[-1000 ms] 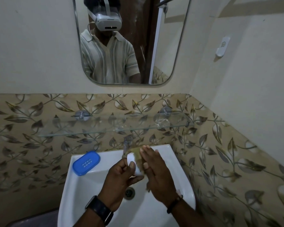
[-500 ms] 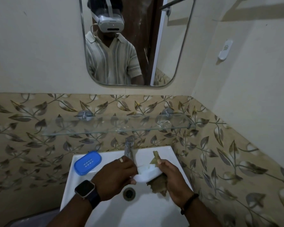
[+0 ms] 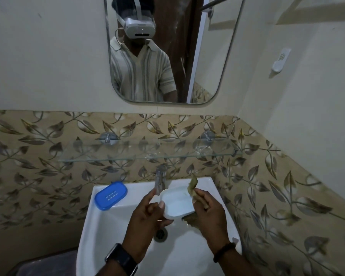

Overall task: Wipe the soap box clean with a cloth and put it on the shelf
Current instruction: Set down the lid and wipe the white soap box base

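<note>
Most of the cloth (image 3: pixel 193 185) is lost inside the right hand (image 3: pixel 209 214), whose fingers are curled round it. Only an olive-brown tip pokes up above them, and a ragged bit shows below, against the right end of the soap box (image 3: pixel 177 204). Whether the cloth runs under the box I can't tell. The left hand (image 3: pixel 146 217) grips the box's left end, thumb on the near rim, most of the other fingers out of sight behind it. That hand half covers the drain (image 3: pixel 160 235), and the tap (image 3: pixel 161 176) disappears at its lower end behind the box. Both forearms are cut off at the bottom edge.

The box is a shallow white tray with rounded corners, hollow side up and tilted, held over the sink (image 3: pixel 108 236) near its back edge. A blue slotted piece (image 3: pixel 111 195), lid or insert I can't say, lies on the sink's back left corner. The glass shelf (image 3: pixel 147 155) above is hard to make out against the leaf tiles.
</note>
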Motion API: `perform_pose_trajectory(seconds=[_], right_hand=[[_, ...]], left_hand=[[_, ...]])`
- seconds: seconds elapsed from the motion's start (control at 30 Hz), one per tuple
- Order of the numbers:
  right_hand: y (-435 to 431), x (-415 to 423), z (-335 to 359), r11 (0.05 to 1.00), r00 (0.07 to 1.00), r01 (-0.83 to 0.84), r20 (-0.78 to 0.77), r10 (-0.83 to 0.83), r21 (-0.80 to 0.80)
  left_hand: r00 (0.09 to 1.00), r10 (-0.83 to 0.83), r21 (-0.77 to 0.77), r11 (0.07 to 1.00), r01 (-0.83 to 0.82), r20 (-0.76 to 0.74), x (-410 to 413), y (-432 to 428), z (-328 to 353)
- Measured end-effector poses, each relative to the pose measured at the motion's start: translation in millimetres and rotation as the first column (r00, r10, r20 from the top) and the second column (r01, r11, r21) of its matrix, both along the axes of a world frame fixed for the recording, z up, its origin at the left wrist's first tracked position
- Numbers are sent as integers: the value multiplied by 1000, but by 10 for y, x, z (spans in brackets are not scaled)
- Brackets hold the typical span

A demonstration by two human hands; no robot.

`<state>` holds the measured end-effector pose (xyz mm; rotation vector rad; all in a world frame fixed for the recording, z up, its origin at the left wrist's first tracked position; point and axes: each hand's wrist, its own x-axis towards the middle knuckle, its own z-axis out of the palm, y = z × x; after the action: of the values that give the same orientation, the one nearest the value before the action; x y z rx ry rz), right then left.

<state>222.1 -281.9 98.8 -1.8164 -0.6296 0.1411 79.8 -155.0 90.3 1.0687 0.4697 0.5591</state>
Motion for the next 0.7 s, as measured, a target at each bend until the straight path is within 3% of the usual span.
perform_pose_trajectory(seconds=[0.1,0.2,0.23,0.3,0.4,0.5,0.6,0.7], right_hand=[[-16,-89,-33,991,924,79,382,-32,-109],[-39,-107,-15,971,658,99,747,101,-219],[-21,-139,-21,959,606,36,769,204,-282],[37,-253,-4,906,646,-142,656,390,-398],[48,-206,34,865,610,-233,626,486,-445],[-18,-43,127,858,493,-6,745,450,-514],[-7,-64,183,813,506,200,768,392,-547],[83,-210,151,785,511,286,781,360,-549]], left_hand=[[999,-36,-68,997,36,1,7,-19,10],[998,-63,-21,998,63,-14,2,-4,13],[997,-70,2,998,70,-21,3,-14,4],[996,-82,50,995,84,-41,20,-43,-33],[997,-66,90,993,70,-48,24,-55,-75],[999,-29,134,991,33,-34,11,2,-85],[1000,5,128,992,-6,3,19,21,-100],[997,75,89,993,-76,7,39,-27,-156]])
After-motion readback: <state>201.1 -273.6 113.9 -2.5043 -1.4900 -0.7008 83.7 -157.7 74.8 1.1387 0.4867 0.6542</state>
